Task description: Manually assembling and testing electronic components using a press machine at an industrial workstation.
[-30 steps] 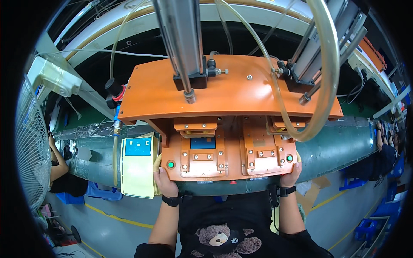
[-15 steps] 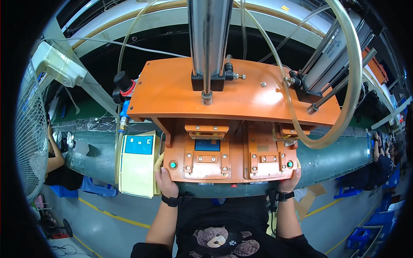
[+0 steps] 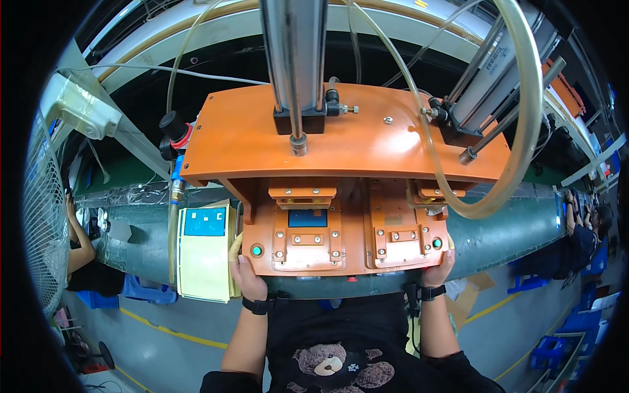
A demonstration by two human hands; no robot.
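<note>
An orange pneumatic press (image 3: 341, 147) stands in front of me, with two fixtures on its base. My left hand (image 3: 247, 278) grips the base's left front corner, and a yellow covering shows on one finger along the side. At the right front corner, my right hand (image 3: 438, 270) holds the base in the same way; several fingertips of both hands are hidden. Beside each hand is a green button, the left button (image 3: 256, 251) and the right button (image 3: 437, 243). A blue panel (image 3: 308, 218) lies in the left fixture (image 3: 306, 249), partly under the raised press block (image 3: 302, 194). The right fixture (image 3: 396, 245) shows no blue panel.
Left of the press lies a stack of pale yellow sheets (image 3: 203, 262) with a blue panel (image 3: 204, 221) on top. Air hoses (image 3: 532, 118) loop over the press from its cylinders (image 3: 293, 59). A fan (image 3: 44, 223) stands far left. Other people sit at both sides along the green bench (image 3: 504, 223).
The whole view has shifted slightly, so the press appears a little further left. Both hands stay on the corners of the base, and the blue panel remains in the left fixture.
</note>
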